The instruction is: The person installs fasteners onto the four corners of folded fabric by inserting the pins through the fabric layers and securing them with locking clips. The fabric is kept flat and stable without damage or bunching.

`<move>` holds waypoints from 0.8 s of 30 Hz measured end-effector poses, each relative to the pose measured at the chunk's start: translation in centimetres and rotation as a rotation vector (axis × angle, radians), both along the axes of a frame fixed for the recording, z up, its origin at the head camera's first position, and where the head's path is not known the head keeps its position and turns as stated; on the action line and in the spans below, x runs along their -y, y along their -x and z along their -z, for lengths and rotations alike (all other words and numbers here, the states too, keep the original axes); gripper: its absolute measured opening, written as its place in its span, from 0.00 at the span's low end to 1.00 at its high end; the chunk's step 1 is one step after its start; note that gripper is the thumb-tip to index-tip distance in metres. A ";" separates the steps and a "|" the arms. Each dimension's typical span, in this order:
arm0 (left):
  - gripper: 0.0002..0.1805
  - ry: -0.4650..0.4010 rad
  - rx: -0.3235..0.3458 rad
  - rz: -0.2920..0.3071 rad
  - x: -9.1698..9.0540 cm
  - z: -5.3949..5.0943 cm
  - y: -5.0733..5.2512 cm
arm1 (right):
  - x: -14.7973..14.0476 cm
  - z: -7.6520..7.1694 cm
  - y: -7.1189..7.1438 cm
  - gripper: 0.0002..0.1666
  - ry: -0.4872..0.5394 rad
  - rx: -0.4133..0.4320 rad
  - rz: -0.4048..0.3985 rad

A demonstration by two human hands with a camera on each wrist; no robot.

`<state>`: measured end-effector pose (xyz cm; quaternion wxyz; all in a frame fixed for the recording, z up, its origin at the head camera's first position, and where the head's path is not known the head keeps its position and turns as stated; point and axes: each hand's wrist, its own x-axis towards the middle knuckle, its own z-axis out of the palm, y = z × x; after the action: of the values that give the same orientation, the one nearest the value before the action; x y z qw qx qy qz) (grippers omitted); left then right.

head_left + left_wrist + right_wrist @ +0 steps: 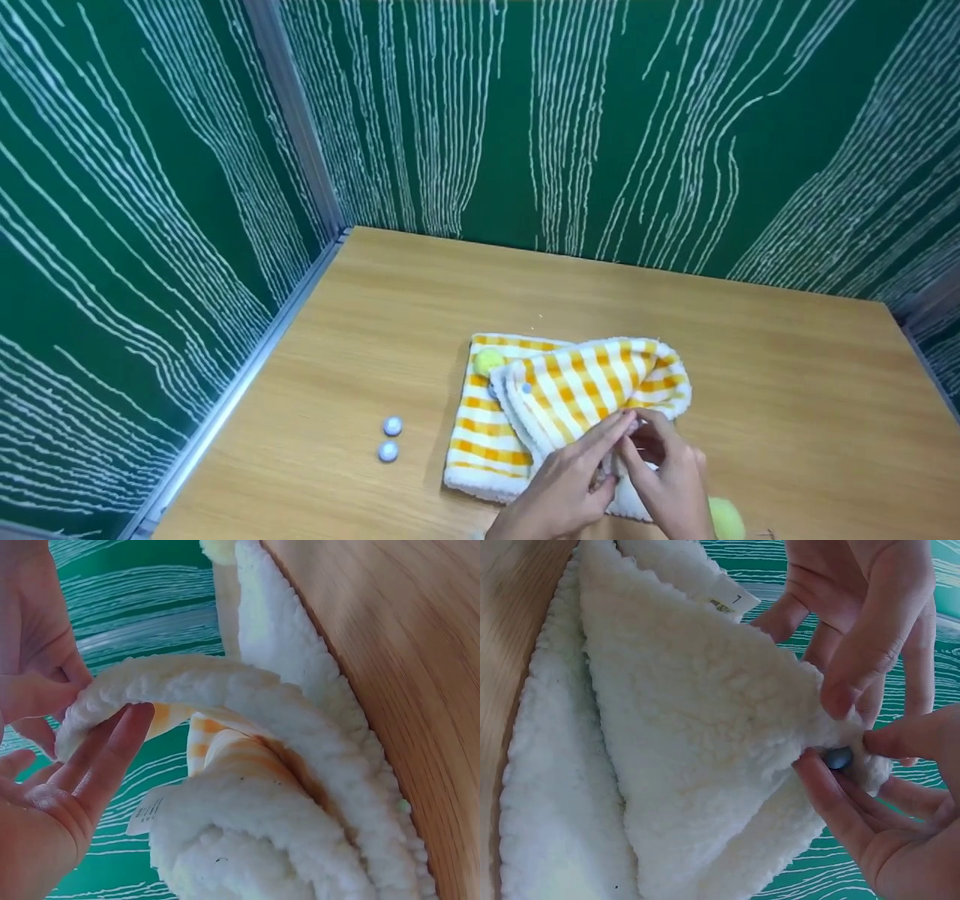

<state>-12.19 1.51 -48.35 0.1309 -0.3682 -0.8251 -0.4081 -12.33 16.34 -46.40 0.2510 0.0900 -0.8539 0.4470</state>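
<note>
Both hands pinch the raised corner of a yellow-and-white checked cloth (577, 382), whose fleecy white underside (682, 712) fills much of the right wrist view. My left hand (562, 484) (67, 802) has its thumb and fingers on the fleece edge (172, 679). Close beside it, my right hand (671, 472) (900, 817) grips the same edge, fingertips around a small dark blue round piece (838, 758). A small blue-grey dot (526, 388) shows on the checked side. The cloth's lower layer lies flat on the table.
Two pale shiny balls (392, 426) (388, 451) rest on the wooden table (315, 390) left of the cloth. A yellow-green ball (488, 362) sits on the cloth's upper left, another (726, 519) right of my right hand. Green white-streaked panels (502, 135) stand behind and left.
</note>
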 end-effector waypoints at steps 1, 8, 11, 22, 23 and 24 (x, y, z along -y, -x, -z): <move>0.46 -0.001 0.005 0.001 0.1 0.0 -0.1 | 0.1 0.0 0.0 0.15 0.008 0.000 0.008; 0.44 0.004 -0.013 -0.053 1.0 -0.1 -0.6 | 0.4 0.0 0.0 0.14 0.064 0.024 0.029; 0.42 0.006 -0.021 -0.103 1.7 0.0 -1.0 | 0.4 0.0 0.0 0.15 0.079 0.052 0.039; 0.16 -0.076 -0.050 -0.210 6.3 0.7 -1.2 | 0.4 0.2 0.0 0.16 0.109 0.141 0.074; 0.16 -0.060 -0.034 -0.234 6.7 0.8 -1.2 | 0.4 0.2 0.0 0.16 0.111 0.141 0.073; 0.15 -0.045 -0.009 -0.254 7.1 0.9 -1.2 | 0.4 0.2 0.0 0.16 0.111 0.140 0.072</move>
<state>-10.97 -5.62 -49.22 0.1934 -0.2593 -0.8551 -0.4052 -12.34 15.92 -46.62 0.2110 0.0137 -0.8459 0.4897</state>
